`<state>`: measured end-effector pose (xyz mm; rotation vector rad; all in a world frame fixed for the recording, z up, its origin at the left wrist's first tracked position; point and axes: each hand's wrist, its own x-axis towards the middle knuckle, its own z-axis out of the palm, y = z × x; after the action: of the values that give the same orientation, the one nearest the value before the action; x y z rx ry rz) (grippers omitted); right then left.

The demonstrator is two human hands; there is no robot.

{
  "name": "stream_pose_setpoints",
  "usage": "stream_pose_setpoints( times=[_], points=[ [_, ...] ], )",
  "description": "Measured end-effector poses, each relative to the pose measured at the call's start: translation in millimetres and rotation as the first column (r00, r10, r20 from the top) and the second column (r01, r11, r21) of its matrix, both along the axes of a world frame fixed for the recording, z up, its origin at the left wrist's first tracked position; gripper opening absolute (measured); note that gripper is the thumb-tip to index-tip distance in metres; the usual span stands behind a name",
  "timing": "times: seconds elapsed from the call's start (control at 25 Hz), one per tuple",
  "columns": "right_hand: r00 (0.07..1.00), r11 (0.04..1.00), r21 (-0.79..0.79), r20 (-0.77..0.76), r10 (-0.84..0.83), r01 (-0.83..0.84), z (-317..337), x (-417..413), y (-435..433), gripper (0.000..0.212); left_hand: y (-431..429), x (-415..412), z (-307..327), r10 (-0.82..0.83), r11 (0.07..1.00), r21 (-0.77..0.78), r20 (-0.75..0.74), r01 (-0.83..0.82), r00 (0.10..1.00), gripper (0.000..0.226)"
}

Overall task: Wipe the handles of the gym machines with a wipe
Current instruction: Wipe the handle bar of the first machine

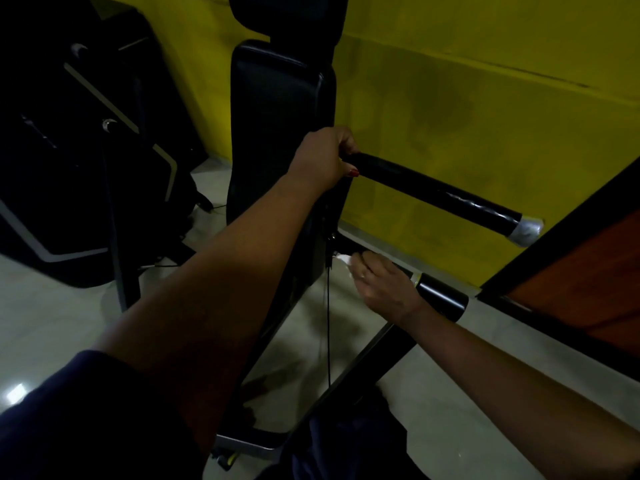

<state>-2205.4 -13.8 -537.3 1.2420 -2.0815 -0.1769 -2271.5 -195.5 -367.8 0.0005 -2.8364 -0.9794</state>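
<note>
Wipe (344,259) shows as a small white wad at the inner end of the lower handle (441,296), pressed against the thin bar near where it meets the frame. Your right hand (384,287) pinches it, with the fingers (363,268) curled over the bar and the wad under their tips. Above, your left hand (320,161) is clenched round the inner end of the upper handle (433,192), which juts toward the yellow wall (485,98).

To do this stroke well, wrap the wipe right around the bar instead of dabbing one face. Draw it outward onto the thick black sleeve and roll your wrist so the underside gets covered too. That sleeve is probably where palms land, so give it the most passes. Open the wad to a fresh face if it looks spent. Use the left hand as a brace, and remember that the patch beneath it needs wiping as well. A thin black cable (328,323) hangs just beside the wipe, so steer clear of snagging it.

No brand or label can be read. The back pad (277,116) is plain, and the dark machines (69,168) on the left carry pale stripes and faint marks too dim to make out.
</note>
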Motion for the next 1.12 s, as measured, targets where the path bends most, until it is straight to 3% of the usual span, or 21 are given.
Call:
stream_pose_setpoints(
  times=[0.08, 0.16, 0.2, 0.24, 0.32, 0.4, 0.44, 0.52, 0.6, 0.72, 0.84, 0.92, 0.96, 1.0, 1.04, 1.12],
  points=[
    [0.988, 0.988, -0.129, 0.14, -0.061, 0.079, 3.1, 1.9, 7.7, 0.029, -0.6, -0.6, -0.7, 0.006, 1.0, 0.011, -0.011, -0.006, 1.0, 0.025],
    [0.886, 0.932, -0.241, 0.441, -0.142, 0.27, 14.4, -7.1, -7.8, 0.027, 0.3, -1.0, -0.2, 0.009, 1.0, 0.014, -0.015, -0.009, 1.0, 0.026],
    [0.759, 0.885, -0.24, 0.628, -0.172, 0.399, 22.7, -16.5, -19.6, 0.021, 1.1, -0.8, 0.7, 0.008, 1.0, 0.008, -0.013, -0.008, 1.0, 0.026],
    [0.575, 0.834, -0.193, 0.8, -0.171, 0.517, 30.6, -30.8, -31.1, 0.018, 1.7, -0.9, 1.6, 0.006, 1.0, -0.001, -0.014, -0.006, 1.0, 0.026],
    [0.076, 0.746, -0.093, 0.996, 0.056, 0.659, 42.5, -63.9, -50.2, 0.018, 1.7, -0.8, 2.7, -0.002, 1.0, -0.017, -0.022, 0.002, 1.0, 0.026],
    [-0.361, 0.739, -0.046, 0.851, 0.381, 0.672, 53.4, -83.6, -65.4, 0.017, 2.2, -1.0, 2.5, -0.011, 1.0, -0.025, -0.029, 0.01, 1.0, 0.026],
    [-0.498, 0.756, -0.058, 0.72, 0.484, 0.651, 56.2, -87.1, -70.1, 0.017, 2.3, -1.4, 1.2, -0.013, 1.0, -0.023, -0.03, 0.012, 0.999, 0.026],
    [-0.648, 0.78, -0.082, 0.506, 0.569, 0.62, 56.0, -92.3, -70.4, 0.02, 1.3, -2.6, -1.4, -0.014, 1.0, -0.015, -0.032, 0.013, 0.999, 0.025],
    [-0.746, 0.834, -0.02, 0.434, 0.505, 0.552, 51.1, -100.0, -68.6, 0.02, 0.3, -3.6, -2.5, -0.007, 1.0, -0.005, -0.032, 0.007, 0.999, 0.024],
    [-0.815, 0.888, 0.192, 0.511, 0.273, 0.418, 50.8, -108.8, -74.9, 0.024, 0.4, -3.5, -2.2, 0.001, 1.0, 0.006, -0.029, -0.001, 1.0, 0.024],
    [-0.763, 0.873, 0.401, 0.645, -0.052, 0.279, 54.9, -107.9, -75.8, 0.04, 2.4, -1.4, -1.9, 0.014, 1.0, 0.006, -0.031, -0.014, 0.999, 0.024],
    [-0.764, 0.878, 0.388, 0.643, -0.04, 0.281, 56.9, -102.7, -66.9, 0.044, 2.7, -1.1, -1.6, 0.022, 1.0, 0.013, -0.025, -0.022, 0.999, 0.025],
    [-0.754, 0.875, 0.324, 0.653, 0.07, 0.361, 58.0, -98.3, -63.4, 0.041, 2.5, -1.4, -1.2, 0.021, 1.0, 0.019, -0.019, -0.021, 1.0, 0.026],
    [-0.693, 0.838, 0.238, 0.69, 0.21, 0.491, 59.4, -92.4, -60.9, 0.035, 2.0, -2.0, -0.8, 0.019, 1.0, 0.026, -0.013, -0.019, 1.0, 0.026],
    [-0.548, 0.767, 0.12, 0.769, 0.33, 0.631, 62.4, -83.6, -59.2, 0.03, 1.2, -2.9, -0.5, 0.017, 0.999, 0.035, -0.004, -0.017, 1.0, 0.027],
    [-0.102, 0.634, -0.155, 0.931, 0.35, 0.757, 61.6, -58.3, -55.4, 0.025, -0.8, -5.1, 1.6, 0.017, 0.998, 0.053, 0.023, -0.019, 1.0, 0.028]
  ],
)
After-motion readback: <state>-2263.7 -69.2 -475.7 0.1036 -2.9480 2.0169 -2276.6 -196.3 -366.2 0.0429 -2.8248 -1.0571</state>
